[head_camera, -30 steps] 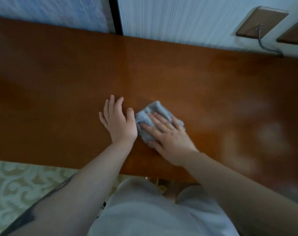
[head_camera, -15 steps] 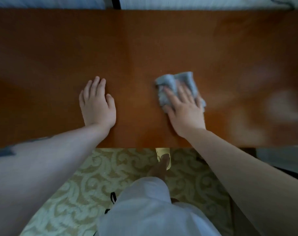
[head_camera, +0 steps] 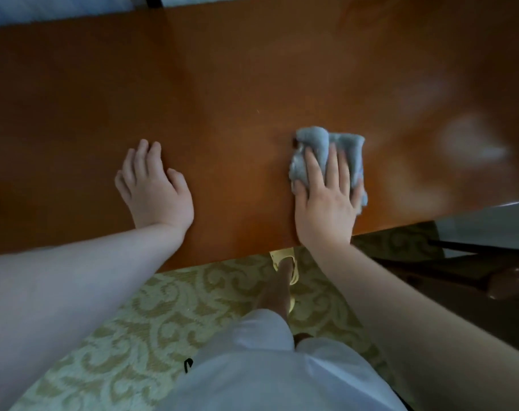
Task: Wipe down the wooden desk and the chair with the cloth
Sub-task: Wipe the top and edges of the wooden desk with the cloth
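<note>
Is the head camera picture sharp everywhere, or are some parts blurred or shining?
Head view: dim light; pale glare patches on the wooden desk at right are smeared; the cloth and right hand look slightly soft; left hand clearer; desk edges bend from the wide lens.

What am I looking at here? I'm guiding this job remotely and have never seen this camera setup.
There is no machine: a person wears one camera on the head, looking forward and down at their own bare hands. The left hand rests flat on the wooden desk. The right hand presses a grey cloth onto the desk with straight fingers. Below the desk's near edge you see patterned carpet and a foot in a yellow slipper. The dark shape at lower right may be the chair; it is blurred.
</note>
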The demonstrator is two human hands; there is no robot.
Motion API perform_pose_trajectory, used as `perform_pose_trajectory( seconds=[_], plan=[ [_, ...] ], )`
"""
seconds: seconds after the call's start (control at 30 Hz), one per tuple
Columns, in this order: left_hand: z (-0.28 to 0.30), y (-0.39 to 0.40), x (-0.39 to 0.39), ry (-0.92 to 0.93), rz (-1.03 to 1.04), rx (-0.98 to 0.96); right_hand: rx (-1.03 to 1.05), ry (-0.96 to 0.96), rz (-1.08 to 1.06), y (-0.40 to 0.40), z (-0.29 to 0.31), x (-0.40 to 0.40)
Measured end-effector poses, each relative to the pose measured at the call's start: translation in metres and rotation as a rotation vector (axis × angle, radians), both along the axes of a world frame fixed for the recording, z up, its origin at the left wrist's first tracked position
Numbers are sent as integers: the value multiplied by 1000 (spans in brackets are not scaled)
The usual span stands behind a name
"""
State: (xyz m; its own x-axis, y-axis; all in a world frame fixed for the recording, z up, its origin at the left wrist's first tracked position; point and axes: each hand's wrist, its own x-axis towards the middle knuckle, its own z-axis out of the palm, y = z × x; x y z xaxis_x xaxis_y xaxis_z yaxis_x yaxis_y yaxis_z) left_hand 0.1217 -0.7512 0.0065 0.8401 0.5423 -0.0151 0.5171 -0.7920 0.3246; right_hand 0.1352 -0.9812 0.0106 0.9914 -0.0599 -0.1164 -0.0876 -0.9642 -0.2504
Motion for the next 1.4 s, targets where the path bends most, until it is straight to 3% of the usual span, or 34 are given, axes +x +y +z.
perform_pose_trajectory(
  seconds=[0.07,0.2,0.23,0.3,0.43,0.5,0.63,0.7,0.77,0.9,0.97,1.07,1.13,1.17,1.3,1.4],
  plan=[
    [-1,0,0,10,-2,8,12,36,51,24,0,-26],
    [-3,0,1,-14,7,4,80,60,715,76,6,-11],
    [-3,1,0,-22,4,3,69,77,800,78,8,8],
    [-4,2,0,-33,-7,1,37,120,702,68,6,46],
    [-5,0,0,-19,3,-3,-10,-3,115,24,0,42],
    [-6,0,0,-19,2,4,-8,18,114,37,3,15],
    [-6,1,1,-37,-3,12,68,96,746,96,9,12],
    [-5,1,1,-42,3,5,32,133,876,102,10,46],
    [-5,1,0,-41,3,-15,28,180,647,84,7,73],
    [-5,1,1,-42,-6,-4,5,9,191,41,2,38],
    [-5,0,0,-35,-1,-7,5,39,202,53,3,-6],
    [-4,0,-1,-29,-5,5,67,106,612,90,5,-35],
    [-4,1,0,-31,-17,7,46,111,749,92,9,-7],
    [-5,1,1,-35,-16,3,30,126,696,83,9,11],
    [-5,0,0,-18,-8,-5,7,57,110,20,3,19],
    [-6,0,0,-20,-2,9,-28,54,43,34,3,-20]
  ],
)
